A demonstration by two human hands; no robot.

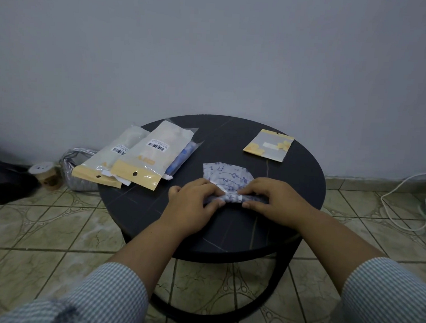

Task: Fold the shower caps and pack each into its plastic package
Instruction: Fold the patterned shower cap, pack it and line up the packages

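Both hands are down on the round black table (292,190), working the same shower cap (224,178), the pale one with the blue music-note print. The left hand (195,203) has its fingers curled over the near, rolled-up edge of the cap, thumb tucked underneath, so it's gripping that roll. The right hand (269,199) mirrors it from the other side, fingers and thumb pinching the same roll, and the two hands' fingertips nearly meet in the middle. The far half of the cap lies flat on the tabletop, just past the knuckles. Off to the left there's a stack of packed plastic packages (135,157) with barcode stickers and yellow header strips, overlapping each other and hanging over the table's edge. An empty-looking flat package (269,145) sits well apart at the far right. On the tiled floor (55,239), a white cable (402,196) snakes along the right.
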